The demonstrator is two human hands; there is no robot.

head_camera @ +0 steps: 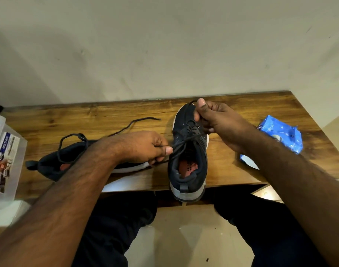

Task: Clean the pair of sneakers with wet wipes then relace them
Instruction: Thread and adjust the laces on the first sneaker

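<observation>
A black sneaker (189,162) with a white sole stands upright in the middle of the wooden table (126,116), heel hanging over the near edge. Its black lace (186,140) is threaded through the lower eyelets. My left hand (145,146) pinches one end of that lace beside the shoe's opening. Over the toe, my right hand (214,117) grips the other end, pulled up. The second black sneaker (68,160) lies on its side to the left, partly hidden by my left forearm. A loose black lace (126,128) lies across it and the table.
A blue pack of wet wipes (282,133) lies at the right of the table, with a white wipe (249,162) near my right forearm. A clear plastic box with a printed label (5,157) stands at the left edge. A wall runs behind the table.
</observation>
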